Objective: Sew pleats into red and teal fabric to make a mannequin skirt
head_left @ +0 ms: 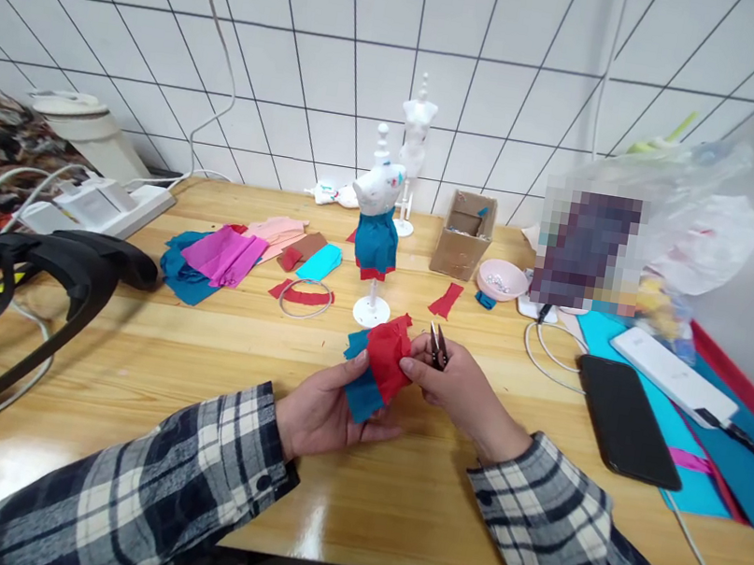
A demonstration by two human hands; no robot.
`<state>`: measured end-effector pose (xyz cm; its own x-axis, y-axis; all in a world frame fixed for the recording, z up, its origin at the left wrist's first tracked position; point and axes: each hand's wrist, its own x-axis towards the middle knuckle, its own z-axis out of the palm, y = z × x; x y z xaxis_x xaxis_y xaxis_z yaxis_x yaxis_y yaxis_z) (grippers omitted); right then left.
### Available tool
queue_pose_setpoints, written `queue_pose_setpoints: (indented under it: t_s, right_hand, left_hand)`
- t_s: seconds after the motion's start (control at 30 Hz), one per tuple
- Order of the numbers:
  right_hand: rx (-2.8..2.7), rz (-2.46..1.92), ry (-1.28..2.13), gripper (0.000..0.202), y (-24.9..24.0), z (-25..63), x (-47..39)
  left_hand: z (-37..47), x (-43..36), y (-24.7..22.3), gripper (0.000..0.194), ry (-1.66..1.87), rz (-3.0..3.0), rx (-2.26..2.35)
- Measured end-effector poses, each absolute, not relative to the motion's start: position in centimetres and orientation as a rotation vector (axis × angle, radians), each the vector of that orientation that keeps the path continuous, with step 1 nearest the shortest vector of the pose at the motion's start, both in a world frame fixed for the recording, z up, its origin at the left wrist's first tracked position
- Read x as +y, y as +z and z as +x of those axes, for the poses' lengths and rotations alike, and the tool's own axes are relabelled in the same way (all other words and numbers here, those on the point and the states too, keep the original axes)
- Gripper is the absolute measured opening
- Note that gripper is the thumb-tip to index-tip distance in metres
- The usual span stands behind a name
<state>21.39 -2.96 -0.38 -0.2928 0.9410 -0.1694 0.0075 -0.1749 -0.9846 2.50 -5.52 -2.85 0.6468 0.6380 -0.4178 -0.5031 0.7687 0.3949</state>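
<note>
My left hand (328,407) pinches a piece of teal cloth (363,398) with red cloth (386,352) on top of it, thumb above and fingers below. From the right, my right hand (451,379) grips the edge of the red cloth between thumb and fingertips. That same hand also holds small thread snips (439,347), their blades pointing up and away from me. Just beyond the cloth stands a small white dress form (378,188) on a round base, wearing a teal skirt (376,243) with a red hem.
Behind stands a second white dress form (417,128), beside a cardboard box (464,236) and a pink bowl (503,281). Cloth pieces (225,257) and a metal hoop (305,299) lie left. A black headset (61,311) sits far left; a phone (626,419) and cables lie right.
</note>
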Motion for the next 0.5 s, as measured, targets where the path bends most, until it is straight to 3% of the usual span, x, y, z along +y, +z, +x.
queue_pose_setpoints:
  t_s: [0.1,0.5]
  right_hand:
    - [-1.267,-1.174,1.583,0.029,-0.66,21.45,-3.01]
    - [-1.343,-1.195,1.495,0.027,-1.04,21.35,-3.1]
  left_hand:
    - [2.81,-5.21,-2.55,0.029,0.769,0.356,0.657]
    - [3.01,-5.66,-2.96,0.041,0.836,0.587,0.659]
